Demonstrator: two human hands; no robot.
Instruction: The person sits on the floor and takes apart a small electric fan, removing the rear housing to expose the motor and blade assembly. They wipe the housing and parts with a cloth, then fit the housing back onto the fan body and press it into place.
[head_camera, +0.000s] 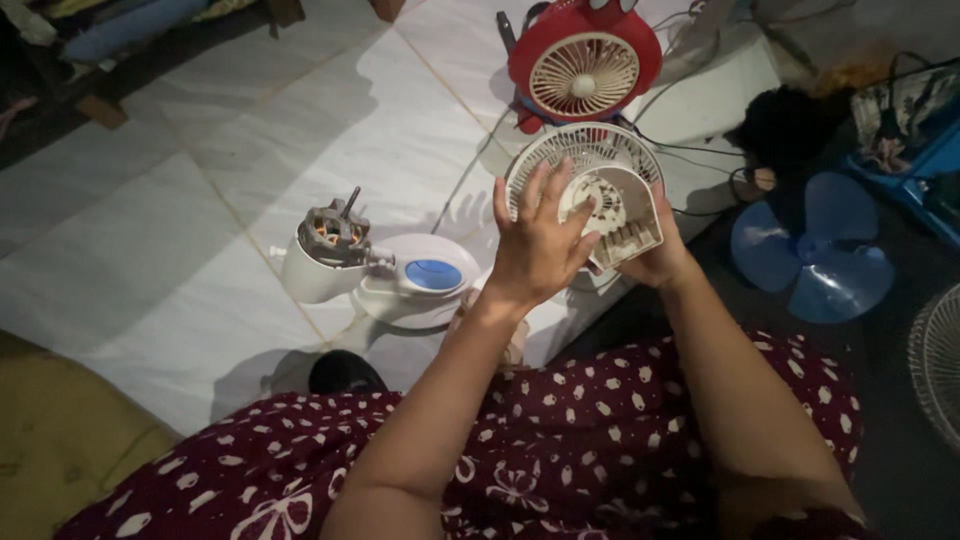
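L hand (541, 243) splayed on white fan housing (622, 213); R hand (655, 262) grips underneath.

White motor cover (618, 215), ribbed and slotted. White round grille (585, 150) with fine radial bars. Red small fan (585, 62), cream front grille. White fan base (415, 285), blue oval button; bare motor (333, 230) grey and copper. Translucent blue blade (815, 250). Maroon dress (560, 450), white floral and dot print. White tiled floor (200, 200), thin tan joints.

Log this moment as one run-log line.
left hand: spread on white motor cover | right hand: gripping cover's edge | nearby: bare fan motor, blue blade, red fan
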